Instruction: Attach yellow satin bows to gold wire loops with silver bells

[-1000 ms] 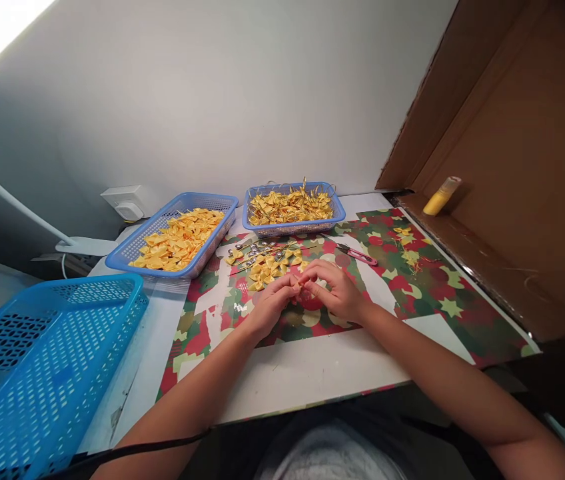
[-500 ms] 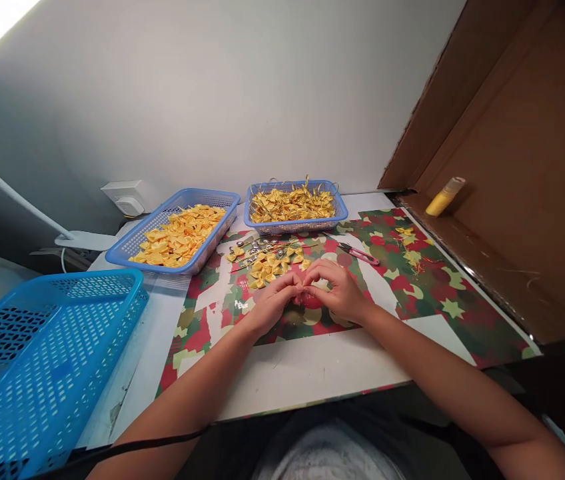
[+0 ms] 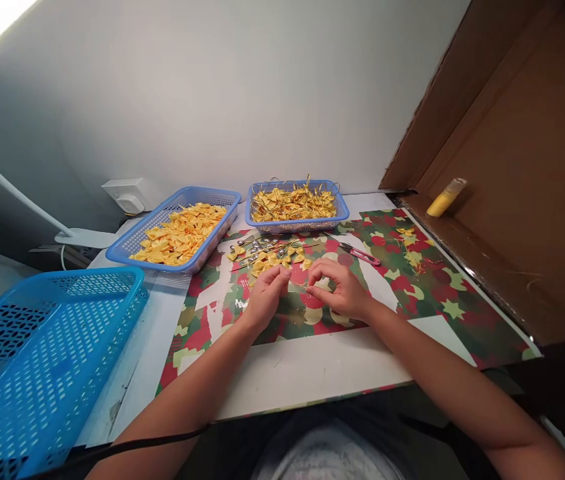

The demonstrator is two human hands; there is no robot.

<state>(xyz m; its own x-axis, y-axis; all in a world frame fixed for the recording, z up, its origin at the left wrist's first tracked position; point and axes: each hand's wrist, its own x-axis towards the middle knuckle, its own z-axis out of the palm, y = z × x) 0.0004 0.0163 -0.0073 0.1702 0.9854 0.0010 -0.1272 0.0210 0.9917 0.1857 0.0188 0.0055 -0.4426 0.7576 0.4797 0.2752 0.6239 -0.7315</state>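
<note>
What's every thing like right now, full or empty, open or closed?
Left hand: fingers pinched shut.
Right hand: fingers pinched shut.
Big blue basket: looks empty.
Middle basket: filled with yellow bows.
Far basket: filled with looped gold bows.
Loose bows: heaped on the mat.
Pink snips: lying flat.
Yellow bottle: lying tilted.

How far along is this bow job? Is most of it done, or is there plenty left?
Partway, I'd judge. Done: the back-right basket is heaped with looped bows carrying gold loops. In hand: the left hand and right hand pinch something tiny over the mat, too small to identify. Left: a loose pile of bows just beyond the hands, and the other basket full of plain bows.
</note>
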